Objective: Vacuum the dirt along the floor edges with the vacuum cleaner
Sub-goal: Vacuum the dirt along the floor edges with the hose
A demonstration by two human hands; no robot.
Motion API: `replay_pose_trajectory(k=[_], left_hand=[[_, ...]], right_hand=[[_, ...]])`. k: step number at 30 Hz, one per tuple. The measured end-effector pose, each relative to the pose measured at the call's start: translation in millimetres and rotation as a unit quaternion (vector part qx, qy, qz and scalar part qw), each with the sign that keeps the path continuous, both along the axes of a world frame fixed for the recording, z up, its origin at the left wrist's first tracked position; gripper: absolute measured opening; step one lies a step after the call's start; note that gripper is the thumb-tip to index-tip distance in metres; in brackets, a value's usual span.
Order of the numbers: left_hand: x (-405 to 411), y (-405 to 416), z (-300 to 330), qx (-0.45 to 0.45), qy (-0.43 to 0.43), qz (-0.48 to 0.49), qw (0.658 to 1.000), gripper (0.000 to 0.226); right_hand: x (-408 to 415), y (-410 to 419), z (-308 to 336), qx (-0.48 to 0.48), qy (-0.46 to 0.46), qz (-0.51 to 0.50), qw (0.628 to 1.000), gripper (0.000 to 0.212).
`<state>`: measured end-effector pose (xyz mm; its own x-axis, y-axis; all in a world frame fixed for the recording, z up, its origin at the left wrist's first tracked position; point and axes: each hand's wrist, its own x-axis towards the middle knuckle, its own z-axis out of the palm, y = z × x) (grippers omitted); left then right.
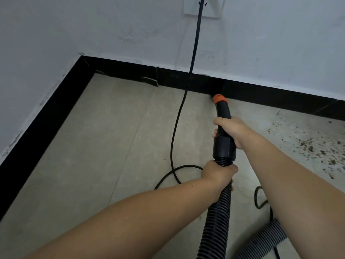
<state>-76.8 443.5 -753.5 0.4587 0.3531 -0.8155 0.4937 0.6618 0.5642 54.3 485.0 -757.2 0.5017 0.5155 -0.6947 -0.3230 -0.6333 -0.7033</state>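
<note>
The vacuum's black nozzle tube [223, 113] with an orange ring [220, 98] points at the foot of the black skirting board [261, 94], its tip at the floor edge. My right hand [230, 130] is wrapped around the tube just above its thick black collar. My left hand [218, 173] grips the ribbed black hose [216, 221] right below that collar. Dark dirt [313, 146] is scattered over the grey tiles to the right, near the wall.
A black power cord [192, 58] hangs from a wall socket [203, 8], crosses the skirting and loops on the floor [173, 171]. More hose [265, 242] and cord lie at the lower right. A room corner [82, 58] is at the upper left.
</note>
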Motion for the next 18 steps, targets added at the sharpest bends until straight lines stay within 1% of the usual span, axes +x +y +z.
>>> replay_pose_trajectory(k=[7,13,18], left_hand=[[-16.8,19.6,-5.2,-0.004,0.011,0.053,0.999,0.008],[-26.7,35.5,-6.0,-0.025,0.009,0.11,0.994,0.012],[-43.1,42.3,0.5,-0.042,0.003,0.091,0.995,0.011]], right_hand=[[-24.7,34.5,-6.3,0.015,-0.013,0.061,0.998,0.014],[-40.6,61.5,-6.8,0.021,-0.015,0.107,0.994,0.015],[-58.0,68.3,-5.4,0.012,-0.044,0.137,0.99,0.015]])
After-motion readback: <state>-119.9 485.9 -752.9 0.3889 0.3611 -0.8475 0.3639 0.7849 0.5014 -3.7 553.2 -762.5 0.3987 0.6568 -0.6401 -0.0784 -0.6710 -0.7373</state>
